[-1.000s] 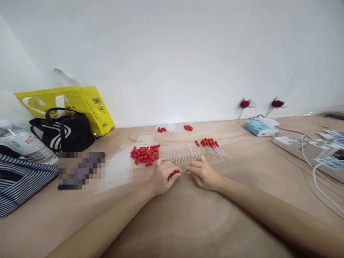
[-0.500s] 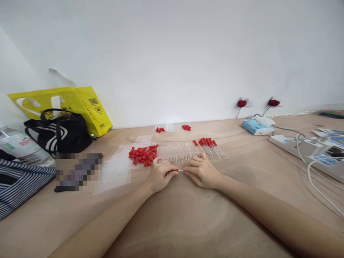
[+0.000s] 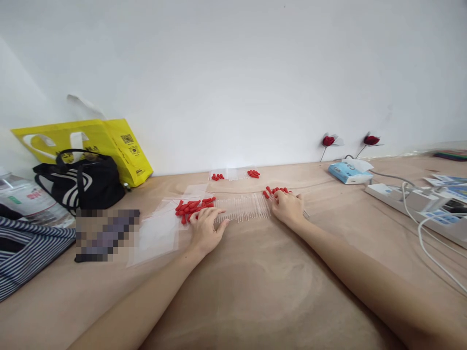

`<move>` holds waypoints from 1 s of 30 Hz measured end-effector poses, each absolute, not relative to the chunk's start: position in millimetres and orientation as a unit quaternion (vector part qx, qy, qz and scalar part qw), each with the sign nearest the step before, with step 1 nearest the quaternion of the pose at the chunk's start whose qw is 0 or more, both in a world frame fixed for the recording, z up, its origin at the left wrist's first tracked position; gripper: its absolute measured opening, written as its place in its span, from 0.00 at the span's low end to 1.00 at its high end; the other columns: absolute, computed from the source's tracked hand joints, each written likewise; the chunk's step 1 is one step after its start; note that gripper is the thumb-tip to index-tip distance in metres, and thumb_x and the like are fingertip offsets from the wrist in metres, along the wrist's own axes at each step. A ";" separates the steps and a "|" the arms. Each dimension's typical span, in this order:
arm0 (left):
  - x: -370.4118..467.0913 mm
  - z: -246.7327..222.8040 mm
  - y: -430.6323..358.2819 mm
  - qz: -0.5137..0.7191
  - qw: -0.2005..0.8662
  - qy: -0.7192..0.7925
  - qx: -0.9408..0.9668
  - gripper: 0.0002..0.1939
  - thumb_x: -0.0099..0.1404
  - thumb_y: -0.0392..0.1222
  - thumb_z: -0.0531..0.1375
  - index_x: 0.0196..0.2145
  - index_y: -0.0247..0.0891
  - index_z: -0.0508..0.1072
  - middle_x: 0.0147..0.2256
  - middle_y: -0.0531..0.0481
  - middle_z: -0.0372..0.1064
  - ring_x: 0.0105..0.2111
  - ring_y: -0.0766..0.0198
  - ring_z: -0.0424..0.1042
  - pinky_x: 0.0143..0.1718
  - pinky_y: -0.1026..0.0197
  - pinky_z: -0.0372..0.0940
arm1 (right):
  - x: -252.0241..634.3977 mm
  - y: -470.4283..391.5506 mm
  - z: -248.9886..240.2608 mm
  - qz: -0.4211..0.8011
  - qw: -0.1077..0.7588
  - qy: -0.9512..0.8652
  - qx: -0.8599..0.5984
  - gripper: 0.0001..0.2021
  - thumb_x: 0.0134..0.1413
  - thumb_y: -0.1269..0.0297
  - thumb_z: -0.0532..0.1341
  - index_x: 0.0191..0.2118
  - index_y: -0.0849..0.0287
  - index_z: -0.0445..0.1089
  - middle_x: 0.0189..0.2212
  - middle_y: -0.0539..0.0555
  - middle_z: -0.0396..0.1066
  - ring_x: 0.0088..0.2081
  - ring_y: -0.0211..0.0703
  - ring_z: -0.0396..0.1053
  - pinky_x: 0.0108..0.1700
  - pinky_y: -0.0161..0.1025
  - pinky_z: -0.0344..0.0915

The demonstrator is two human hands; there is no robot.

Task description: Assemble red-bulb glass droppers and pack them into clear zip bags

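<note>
My left hand is open over the table, thumb apart, its fingertips at the near edge of a pile of red rubber bulbs. Right of that pile lies a row of thin clear glass tubes, side by side. At the row's right end my right hand is closed on a dropper, a clear tube with a red bulb, mostly hidden by the fingers. Several finished droppers with red bulbs lie under and behind this hand, partly covered by it.
Clear plastic bags lie left of the bulbs. Near the wall, another bag has red bulbs at both ends. A yellow bag and black pouch stand left. At right are a tissue pack and a power strip with cables.
The hands have moved apart from the near side of the tubes. My right hand carried the dropper right and away to the others; my left let go and shifted left to the bulbs.
</note>
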State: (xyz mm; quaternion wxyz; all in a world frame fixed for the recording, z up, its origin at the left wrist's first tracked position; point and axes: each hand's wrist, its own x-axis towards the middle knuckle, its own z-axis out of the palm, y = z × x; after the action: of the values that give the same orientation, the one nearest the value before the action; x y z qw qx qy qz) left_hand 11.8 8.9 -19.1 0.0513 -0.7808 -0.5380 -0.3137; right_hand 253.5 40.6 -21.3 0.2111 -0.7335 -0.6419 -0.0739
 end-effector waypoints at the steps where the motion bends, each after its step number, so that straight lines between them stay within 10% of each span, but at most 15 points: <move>1: 11.9 -19.3 8.7 -0.316 0.054 -0.538 -0.779 0.09 0.57 0.43 0.56 0.37 0.44 0.69 0.40 0.50 0.69 0.42 0.56 0.63 0.44 0.49 0.48 | 253.1 42.4 -21.4 -0.071 0.200 -0.639 -0.739 0.12 0.53 0.64 0.48 0.35 0.60 0.67 0.32 0.58 0.71 0.38 0.49 0.65 0.39 0.44 0.44; 30: -29.6 -3.5 41.3 -0.246 0.146 -0.673 -0.683 0.10 0.56 0.49 0.54 0.31 0.43 0.72 0.40 0.46 0.66 0.44 0.51 0.58 0.45 0.43 0.45 | 235.5 49.9 -16.6 -0.030 0.139 -0.644 -0.752 0.12 0.46 0.62 0.52 0.27 0.61 0.70 0.29 0.59 0.70 0.38 0.52 0.64 0.43 0.49 0.46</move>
State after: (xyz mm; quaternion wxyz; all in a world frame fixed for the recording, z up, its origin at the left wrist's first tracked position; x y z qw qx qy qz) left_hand -29.6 41.3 -3.5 0.1461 -0.6826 -0.6726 -0.2457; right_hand 235.5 49.9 -16.6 0.1391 -0.7520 -0.6436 -0.0299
